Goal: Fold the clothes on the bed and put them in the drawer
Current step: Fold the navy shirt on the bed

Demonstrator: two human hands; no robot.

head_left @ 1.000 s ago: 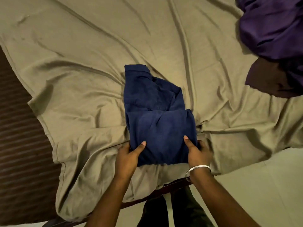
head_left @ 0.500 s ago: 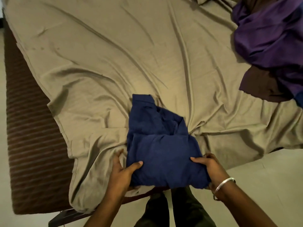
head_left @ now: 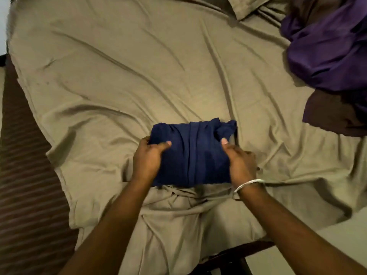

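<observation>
— How are the hands holding it?

— The left hand (head_left: 148,159) is gripping the left edge of the folded blue garment (head_left: 193,153), thumb lying on top and the fingers curling round the side and under it. The right hand (head_left: 239,161) is gripping the right edge the same way, thumb pressing on top near the bunched far corner, fingers tucking out of sight beneath. A metal bangle (head_left: 249,184) is sitting on that wrist.

— So where is the garment lying against the hands?

— It is spanning the gap between them as a compact rectangle, with long creases running from the near edge to the far one. Its near edge is sitting about level with the wrists, and its far edge is reaching past both thumbs. Whether it is resting on the sheet or lifting just off it, I cannot tell.

— And around it?

— The wrinkled tan bedsheet (head_left: 119,76) is spreading under everything. A heap of purple clothes (head_left: 325,46) is lying well apart at the far right, with a darker brown piece (head_left: 333,114) poking out beneath it. The bare striped mattress (head_left: 25,185) is showing at the left.
</observation>
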